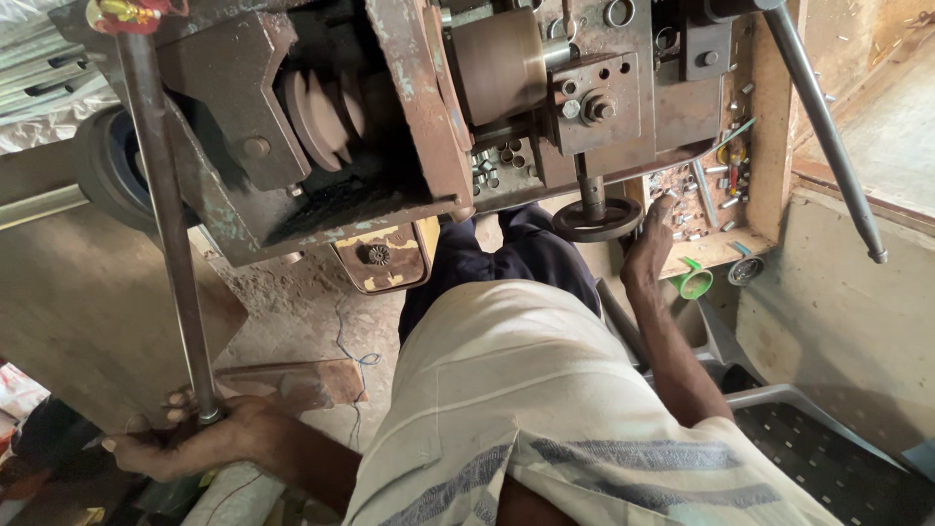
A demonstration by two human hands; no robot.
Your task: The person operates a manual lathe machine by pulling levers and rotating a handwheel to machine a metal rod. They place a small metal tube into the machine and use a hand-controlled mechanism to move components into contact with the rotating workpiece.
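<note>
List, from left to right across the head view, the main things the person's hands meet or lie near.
left hand → long steel lever bar → pulley wheels → black handwheel → right hand → green funnel

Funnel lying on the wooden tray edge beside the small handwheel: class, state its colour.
Green. The funnel shows best in the head view, just below the right hand.

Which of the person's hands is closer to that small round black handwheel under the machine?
The right hand. Its fingers reach up right beside the black handwheel, at its rim. The left hand is far off at lower left, wrapped around the end of a long metal lever.
</note>
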